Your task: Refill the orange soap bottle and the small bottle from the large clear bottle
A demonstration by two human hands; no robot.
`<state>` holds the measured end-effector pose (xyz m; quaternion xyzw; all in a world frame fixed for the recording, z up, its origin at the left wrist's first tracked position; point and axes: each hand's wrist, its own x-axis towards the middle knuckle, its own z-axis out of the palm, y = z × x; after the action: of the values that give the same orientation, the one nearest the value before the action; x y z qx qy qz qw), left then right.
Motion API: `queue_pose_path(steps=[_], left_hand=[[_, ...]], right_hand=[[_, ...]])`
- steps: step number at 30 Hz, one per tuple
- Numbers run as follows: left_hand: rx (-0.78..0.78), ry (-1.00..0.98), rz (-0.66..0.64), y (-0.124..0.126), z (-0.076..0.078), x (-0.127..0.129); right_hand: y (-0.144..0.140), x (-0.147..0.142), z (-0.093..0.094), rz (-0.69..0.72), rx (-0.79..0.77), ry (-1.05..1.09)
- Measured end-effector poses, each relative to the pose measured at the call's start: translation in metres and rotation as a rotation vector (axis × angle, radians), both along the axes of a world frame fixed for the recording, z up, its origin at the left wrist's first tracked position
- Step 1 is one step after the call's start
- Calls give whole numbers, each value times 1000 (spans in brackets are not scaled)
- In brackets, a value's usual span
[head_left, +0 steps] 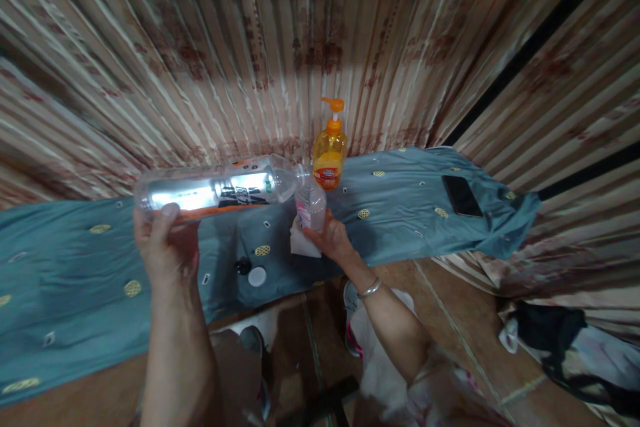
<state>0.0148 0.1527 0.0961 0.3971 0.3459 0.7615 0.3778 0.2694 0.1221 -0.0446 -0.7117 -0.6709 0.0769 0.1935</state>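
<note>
My left hand [167, 240] grips the base end of a large clear plastic bottle [215, 190] with a silver and orange label. It lies nearly level, its neck pointing right, at the mouth of a small clear bottle [311, 203]. My right hand [330, 237] is closed around that small bottle, which has a pinkish label and stands slightly tilted. Whether the two mouths touch, I cannot tell. Under the small bottle is a folded white tissue [304, 243]. Just behind stands an orange pump bottle [330, 153] with yellow liquid.
A small black cap [243, 266] and a white round lid [257, 276] lie near the front edge of the blue cloth [390, 213]. A black phone [461, 195] rests at the right. Striped curtains [200, 67] hang behind. Dark and pale fabric [555, 333] lies at lower right.
</note>
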Motion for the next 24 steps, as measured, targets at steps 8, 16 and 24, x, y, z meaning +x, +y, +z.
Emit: queue_pose_path(steps=[8, 16, 24], left_hand=[[9, 3, -19, 1, -1, -2], [4, 2, -6, 0, 0, -1], [-2, -8, -21, 0, 0, -1]], right_hand=[[-1, -2, 11, -72, -139, 112], [-2, -4, 14, -65, -114, 117], [-3, -4, 16, -72, -127, 158]])
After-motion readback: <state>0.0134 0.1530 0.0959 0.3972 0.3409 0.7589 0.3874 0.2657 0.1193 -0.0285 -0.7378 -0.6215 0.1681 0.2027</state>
